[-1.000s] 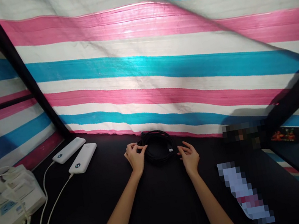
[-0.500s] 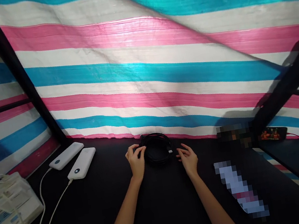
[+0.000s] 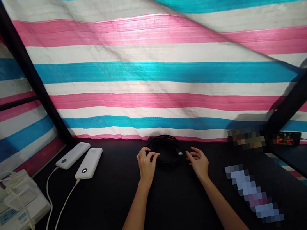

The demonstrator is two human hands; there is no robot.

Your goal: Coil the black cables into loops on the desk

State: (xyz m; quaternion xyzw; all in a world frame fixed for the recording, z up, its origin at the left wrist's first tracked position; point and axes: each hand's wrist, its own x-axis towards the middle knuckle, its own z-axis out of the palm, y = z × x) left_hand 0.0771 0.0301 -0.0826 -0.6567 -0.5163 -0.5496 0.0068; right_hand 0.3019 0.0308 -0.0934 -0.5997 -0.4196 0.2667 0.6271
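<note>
A coiled black cable [image 3: 166, 151] lies on the black table [image 3: 163, 204] close to the striped sheet. My left hand [image 3: 147, 165] rests on the coil's left side, fingers bent over the loops and touching them. My right hand [image 3: 199, 161] hovers just right of the coil, fingers apart and slightly curled, holding nothing. A small plug end sticks out at the coil's right edge.
Two white power banks [image 3: 83, 161] lie at the back left with white leads running to a white power strip [image 3: 9, 214] tangled in cords. A blurred-out object [image 3: 253, 192] lies to the right. A phone [image 3: 288, 138] sits at far right. The striped tarp [image 3: 162, 62] walls the back.
The view has shifted slightly. My left hand's fingers have slid further onto the coil; my right hand stays beside it. The cable has not moved.
</note>
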